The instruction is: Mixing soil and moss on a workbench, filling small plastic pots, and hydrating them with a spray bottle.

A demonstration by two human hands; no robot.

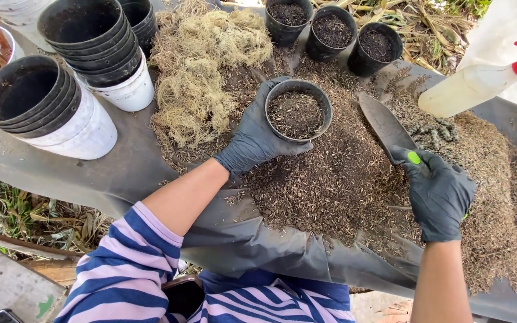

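My left hand point(252, 139), in a black glove, grips a small black plastic pot point(298, 110) filled with dark potting mix and holds it over the heap of mix point(330, 185) on the grey sheet. My right hand point(441, 194), also gloved in black, holds a metal trowel point(384, 124) by its handle, which has a green spot. The trowel's blade points up and to the left, just right of the pot, and carries little or no mix.
Three filled black pots point(332, 31) stand at the back. Stacks of empty black pots sit on white buckets point(100, 134) at the left. A pile of pale dry moss point(201, 78) lies behind the pot. A spray bottle point(480, 84) lies at right.
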